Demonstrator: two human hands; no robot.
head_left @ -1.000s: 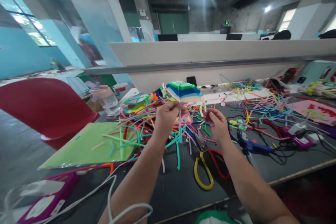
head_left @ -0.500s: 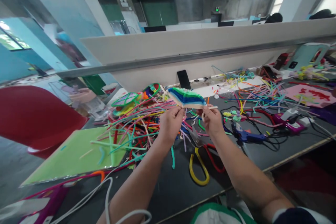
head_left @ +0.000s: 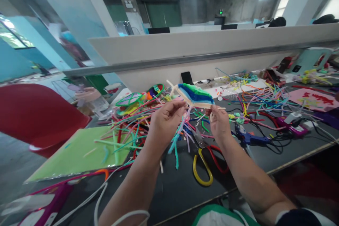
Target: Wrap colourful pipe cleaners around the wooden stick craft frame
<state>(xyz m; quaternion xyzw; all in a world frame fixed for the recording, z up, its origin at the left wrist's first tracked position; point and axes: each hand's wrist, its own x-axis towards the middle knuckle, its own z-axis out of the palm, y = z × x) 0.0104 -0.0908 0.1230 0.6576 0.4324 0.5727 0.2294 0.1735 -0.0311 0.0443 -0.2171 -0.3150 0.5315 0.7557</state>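
Note:
A fan-shaped pipe-cleaner piece [head_left: 197, 93] with green, blue and cream bands is held up over the table. My right hand [head_left: 219, 118] pinches its right end, where a cream stem sticks out. At its lower left edge is my left hand [head_left: 169, 118], fingers curled and thumb drawn in; what lies between the fingertips is hidden. Cream stem ends [head_left: 171, 86] poke out at the piece's upper left. Pale purple and teal strands [head_left: 178, 136] hang beside my left fingers; I cannot tell whether they join the piece. Below the hands lie scissors [head_left: 202, 169] with yellow and red handles.
Loose pipe cleaners [head_left: 127, 123] are heaped on the left, partly over a green sheet [head_left: 76, 155]. To the right are a blue glue gun [head_left: 253, 137], a purple power strip [head_left: 292, 127] and cables. A phone [head_left: 186, 77] leans against the white divider [head_left: 153, 72].
The banded piece has shifted slightly right and tilted, showing its cream left ends. My left hand has moved a little left and its fingers have loosened. Hanging strands now show beside it.

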